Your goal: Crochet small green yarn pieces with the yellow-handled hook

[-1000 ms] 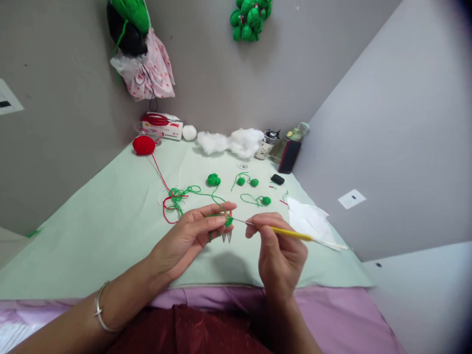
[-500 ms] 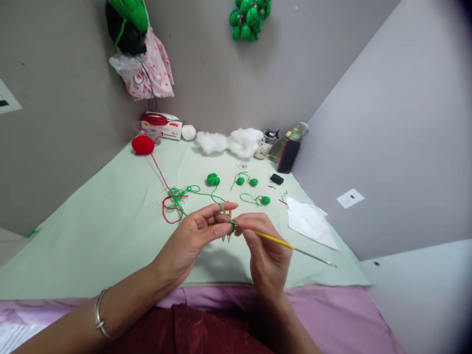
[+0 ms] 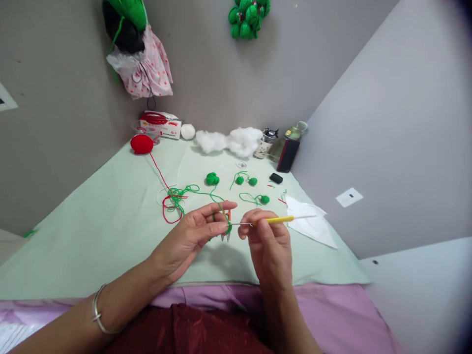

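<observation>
Between the thumb and fingers of my left hand (image 3: 201, 228) is a small green crochet piece (image 3: 229, 228), mostly hidden by the fingertips. Green yarn (image 3: 217, 198) runs over my raised index finger and back to a green yarn ball (image 3: 212, 178). My right hand (image 3: 271, 246) pinches a crochet hook (image 3: 275, 220) by its yellow grip. The hook's thin metal shaft reaches left and its tip is at the green piece. Orange-handled snips (image 3: 227, 215) lie on the table behind my left fingertips, partly covered.
Tangled green and red yarn (image 3: 177, 196) lies left, linked to a red yarn ball (image 3: 142, 144). Small green crocheted balls (image 3: 264, 199) rest beyond my right hand. White stuffing (image 3: 243, 141), a pen cup (image 3: 263, 146) and a phone (image 3: 288, 156) line the back; white cloth (image 3: 309, 223) lies right.
My right hand has drawn slightly away from my left, showing more of the hook's shaft. The hook has swung from slanting down to the right to nearly level.
</observation>
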{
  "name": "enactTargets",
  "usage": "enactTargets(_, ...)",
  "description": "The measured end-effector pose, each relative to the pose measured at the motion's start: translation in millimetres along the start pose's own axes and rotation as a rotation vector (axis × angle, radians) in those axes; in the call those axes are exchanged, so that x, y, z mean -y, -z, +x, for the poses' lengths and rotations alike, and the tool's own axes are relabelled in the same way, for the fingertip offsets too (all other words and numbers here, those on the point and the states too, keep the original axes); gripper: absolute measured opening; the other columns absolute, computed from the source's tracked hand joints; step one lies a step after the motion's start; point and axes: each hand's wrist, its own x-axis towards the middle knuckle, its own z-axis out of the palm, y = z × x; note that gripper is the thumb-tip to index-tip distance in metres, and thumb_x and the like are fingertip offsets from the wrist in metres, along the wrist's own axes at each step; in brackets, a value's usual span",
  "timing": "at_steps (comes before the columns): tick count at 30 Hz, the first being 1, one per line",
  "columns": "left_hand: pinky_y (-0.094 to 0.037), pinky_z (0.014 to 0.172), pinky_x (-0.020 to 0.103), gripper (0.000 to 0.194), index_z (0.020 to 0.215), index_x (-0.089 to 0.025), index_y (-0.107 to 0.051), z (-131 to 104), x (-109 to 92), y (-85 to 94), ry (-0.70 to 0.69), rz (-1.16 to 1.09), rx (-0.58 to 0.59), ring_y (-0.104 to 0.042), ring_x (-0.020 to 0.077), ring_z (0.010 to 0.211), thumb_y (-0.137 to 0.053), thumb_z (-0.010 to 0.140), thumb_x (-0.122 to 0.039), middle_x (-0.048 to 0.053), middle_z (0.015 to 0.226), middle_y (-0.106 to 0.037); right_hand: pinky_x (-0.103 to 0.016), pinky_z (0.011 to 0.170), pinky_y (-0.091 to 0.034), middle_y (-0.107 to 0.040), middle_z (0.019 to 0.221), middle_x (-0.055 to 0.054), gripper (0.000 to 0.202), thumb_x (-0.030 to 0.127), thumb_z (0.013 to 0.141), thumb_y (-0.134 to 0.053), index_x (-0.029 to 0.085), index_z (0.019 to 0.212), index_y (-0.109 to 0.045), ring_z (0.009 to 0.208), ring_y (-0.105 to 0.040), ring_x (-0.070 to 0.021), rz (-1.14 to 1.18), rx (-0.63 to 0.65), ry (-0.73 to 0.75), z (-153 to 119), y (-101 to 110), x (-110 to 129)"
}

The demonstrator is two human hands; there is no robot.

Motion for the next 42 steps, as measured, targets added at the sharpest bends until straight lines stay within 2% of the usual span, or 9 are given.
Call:
enactTargets(4,-0.044,0.090,0.028,0.040,0.117,-0.028,-0.083,-0.1,1.7,-3.3,-0.047,0.069,-0.011,-0.059,0.0140,0.085,-0.090,0.078,-0.026,-0.002,0.083,-0.067,-0.032,0.073,-0.059,-0.079,0.094,-0.005,0.014,0.026,0.099,-0.068,0.027,0.098,-0.081,0.084,-0.071,-0.0177,-0.244,0.028,0.155,-5.0,-4.1,-0.9)
enactTargets(11,-0.041,0.090,0.030,0.029,0.113,-0.030,-0.085,-2.7,-2.0,1.9,-0.084,0.201,-0.015,-0.054,0.0160,0.086,-0.083,0.084,-0.032,-0.002,0.083,-0.061,-0.030,0.066,-0.061,-0.078,0.089,-0.002,0.021,0.027,0.106,-0.055,0.024,0.098,-0.074,0.068,-0.070,-0.0137,-0.173,0.021,0.070,-6.5,1.0,5.5)
enactTargets(17,-0.042,0.085,0.028,0.041,0.123,-0.031,-0.080,-3.6,0.0,1.2,-0.136,0.202,-0.059,-0.056,0.0140,0.084,-0.087,0.083,-0.029,-0.003,0.086,-0.064,-0.034,0.079,-0.064,-0.080,0.107,-0.005,0.035,0.010,0.100,-0.058,0.031,0.125,-0.072,0.095,-0.076,-0.0199,-0.774,0.151,0.544,-21.3,1.1,2.2)
enactTargets(20,-0.044,0.085,0.029,0.049,0.127,-0.026,-0.077,-2.0,2.2,-0.8,-0.039,0.083,-0.044,-0.059,0.0143,0.083,-0.089,0.080,-0.032,-0.002,0.085,-0.068,-0.038,0.084,-0.064,-0.077,0.116,-0.007,0.046,0.007,0.097,-0.061,0.034,0.133,-0.071,0.104,-0.075,-0.0230,-0.962,0.146,0.656,-26.6,1.3,-4.3)
enactTargets(24,-0.045,0.094,0.032,0.046,0.123,-0.020,-0.079,-0.1,1.9,-0.1,0.067,-0.013,-0.009,-0.063,0.0172,0.091,-0.089,0.079,-0.031,0.003,0.097,-0.074,-0.036,0.074,-0.063,-0.076,0.098,-0.005,0.031,0.011,0.101,-0.058,0.030,0.117,-0.075,0.086,-0.072,-0.0197,-0.652,0.028,0.460,-19.3,0.4,-0.4)
enactTargets(29,-0.045,0.095,0.033,0.043,0.123,-0.023,-0.078,-1.4,3.0,-0.1,-0.037,0.087,-0.026,-0.067,0.0198,0.097,-0.086,0.081,-0.028,0.003,0.095,-0.078,-0.033,0.066,-0.060,-0.077,0.092,-0.004,0.019,0.021,0.103,-0.060,0.027,0.100,-0.078,0.077,-0.070,-0.0171,-0.320,-0.002,0.243,-7.4,-4.3,5.0)
enactTargets(36,-0.047,0.093,0.033,0.038,0.118,-0.025,-0.080,0.2,11.9,-3.7,-0.091,0.098,-0.071,-0.067,0.0195,0.094,-0.089,0.080,-0.029,0.002,0.096,-0.079,-0.035,0.072,-0.062,-0.079,0.098,-0.005,0.026,0.013,0.101,-0.060,0.029,0.111,-0.078,0.087,-0.074,-0.0194,-0.530,0.023,0.359,-15.9,-7.8,-1.9)
enactTargets(40,-0.046,0.095,0.031,0.039,0.117,-0.022,-0.081,1.1,12.2,-3.7,-0.014,-0.012,-0.059,-0.066,0.0183,0.097,-0.090,0.079,-0.030,0.004,0.100,-0.079,-0.036,0.079,-0.063,-0.076,0.112,-0.008,0.039,0.007,0.096,-0.066,0.032,0.123,-0.077,0.097,-0.074,-0.0206,-0.820,0.058,0.569,-21.4,-2.4,-6.3)
enactTargets(42,-0.046,0.096,0.031,0.037,0.114,-0.021,-0.083,1.8,9.8,-1.7,0.035,-0.078,-0.023,-0.066,0.0177,0.098,-0.090,0.079,-0.030,0.005,0.106,-0.078,-0.036,0.078,-0.063,-0.077,0.109,-0.007,0.038,0.007,0.096,-0.065,0.031,0.122,-0.077,0.095,-0.074,-0.0204,-0.779,0.031,0.577,-20.3,-0.3,-4.6)
